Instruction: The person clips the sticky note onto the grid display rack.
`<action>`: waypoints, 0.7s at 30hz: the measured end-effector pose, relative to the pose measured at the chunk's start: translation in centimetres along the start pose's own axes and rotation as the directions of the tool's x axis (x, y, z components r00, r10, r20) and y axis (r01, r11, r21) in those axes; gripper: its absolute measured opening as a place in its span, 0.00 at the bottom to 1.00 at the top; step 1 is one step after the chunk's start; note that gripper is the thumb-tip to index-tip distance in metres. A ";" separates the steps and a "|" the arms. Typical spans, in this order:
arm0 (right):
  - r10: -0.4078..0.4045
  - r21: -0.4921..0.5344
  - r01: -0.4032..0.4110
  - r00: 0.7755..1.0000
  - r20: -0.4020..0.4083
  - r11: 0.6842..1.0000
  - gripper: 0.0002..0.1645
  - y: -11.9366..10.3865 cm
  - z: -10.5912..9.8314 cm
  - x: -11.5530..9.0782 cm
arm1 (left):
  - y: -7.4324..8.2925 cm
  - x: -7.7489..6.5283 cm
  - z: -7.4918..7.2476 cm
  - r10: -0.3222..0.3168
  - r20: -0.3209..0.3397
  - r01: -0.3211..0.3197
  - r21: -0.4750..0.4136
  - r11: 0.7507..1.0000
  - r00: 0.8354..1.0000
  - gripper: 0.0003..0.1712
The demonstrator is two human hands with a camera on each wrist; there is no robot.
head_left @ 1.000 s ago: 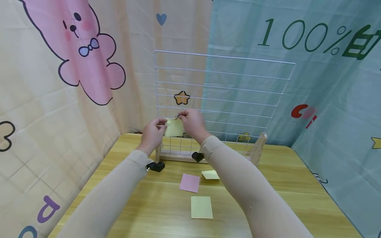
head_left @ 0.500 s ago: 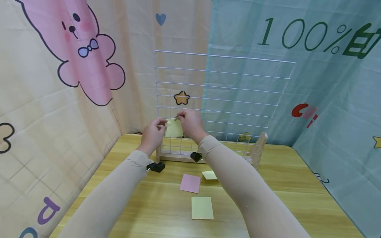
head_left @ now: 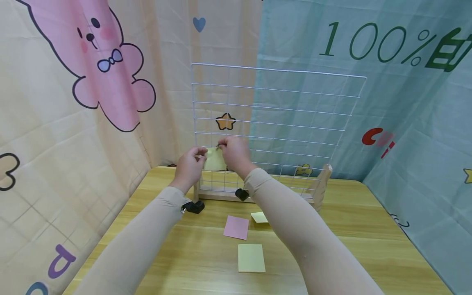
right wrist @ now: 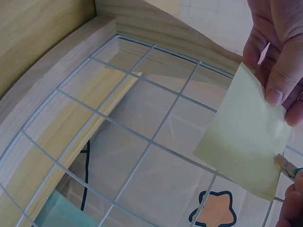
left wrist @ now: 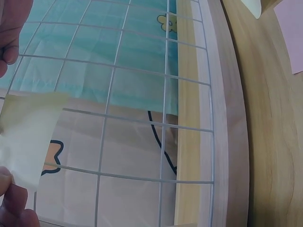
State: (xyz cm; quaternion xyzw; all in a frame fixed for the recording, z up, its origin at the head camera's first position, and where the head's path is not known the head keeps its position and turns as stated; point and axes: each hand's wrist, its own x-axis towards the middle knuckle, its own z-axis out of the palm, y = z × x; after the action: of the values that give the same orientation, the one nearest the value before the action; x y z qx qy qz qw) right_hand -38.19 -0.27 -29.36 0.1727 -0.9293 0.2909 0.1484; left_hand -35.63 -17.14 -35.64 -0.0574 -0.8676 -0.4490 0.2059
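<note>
A pale yellow sticky note (head_left: 214, 159) lies against the lower left of a white wire grid panel (head_left: 273, 70). My left hand (head_left: 189, 167) pinches the note's left edge between thumb and fingers. At its upper edge, my right hand (head_left: 237, 155) pinches a small clothespin (right wrist: 286, 166) with a wooden tip, a metal spring and a green part. The clothespin's tip overlaps the note's edge in the right wrist view. Part of the clothespin is hidden by the right fingers (right wrist: 293, 203).
On the wooden table (head_left: 191, 254) lie a pink sticky note (head_left: 236, 227), a yellow one (head_left: 251, 258) and a curled yellow one (head_left: 259, 217), partly behind the right sleeve. The grid stands in a wooden base (head_left: 221, 196). Printed curtains (head_left: 162, 90) hang behind.
The right hand has shifted slightly left along the note's top edge with the clothespin. The left hand and the note stay nearly still.
</note>
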 end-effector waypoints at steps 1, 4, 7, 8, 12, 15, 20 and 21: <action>0.002 -0.003 -0.002 1.000 0.001 1.000 0.13 0.0 0.0 0.0 | 0.0 0.0 0.0 0.001 -0.001 -0.001 -0.001 1.000 1.000 0.14; 0.003 -0.018 -0.003 1.000 0.007 1.000 0.13 0.0 0.0 0.1 | 0.0 0.0 0.0 0.008 -0.005 -0.008 0.002 1.000 1.000 0.14; 0.001 -0.038 0.000 1.000 0.018 0.999 0.14 -0.1 -0.1 0.1 | 0.0 0.0 0.0 0.011 -0.007 -0.011 0.006 1.000 1.000 0.14; -0.002 -0.045 0.003 1.000 0.021 0.999 0.14 -0.1 -0.1 0.1 | 0.0 0.0 0.0 0.011 -0.009 -0.011 0.007 1.000 1.000 0.14; -0.011 -0.079 0.013 1.000 0.028 0.997 0.15 -0.1 -0.1 0.2 | 0.1 0.0 0.1 0.009 -0.013 -0.009 0.006 1.000 1.000 0.13; -0.028 -0.114 0.031 0.999 0.024 0.993 0.15 -0.1 -0.1 0.2 | 0.1 0.0 0.1 0.011 -0.014 -0.011 0.005 1.000 1.000 0.13; -0.094 -0.207 0.097 0.995 0.022 0.974 0.16 -0.1 -0.1 0.0 | 0.1 -0.1 0.2 0.010 -0.016 -0.009 0.008 1.000 1.000 0.14; -0.105 -0.218 0.108 0.994 0.023 0.970 0.17 -0.1 0.0 0.0 | 0.1 -0.1 0.2 0.009 -0.017 -0.009 0.009 1.000 1.000 0.14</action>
State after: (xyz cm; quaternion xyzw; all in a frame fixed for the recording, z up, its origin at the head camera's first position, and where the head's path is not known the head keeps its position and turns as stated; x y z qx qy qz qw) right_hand -38.11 -0.32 -29.30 0.2066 -0.9458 0.1773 0.1769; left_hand -35.55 -16.90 -35.73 -0.0565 -0.8676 -0.4446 0.2156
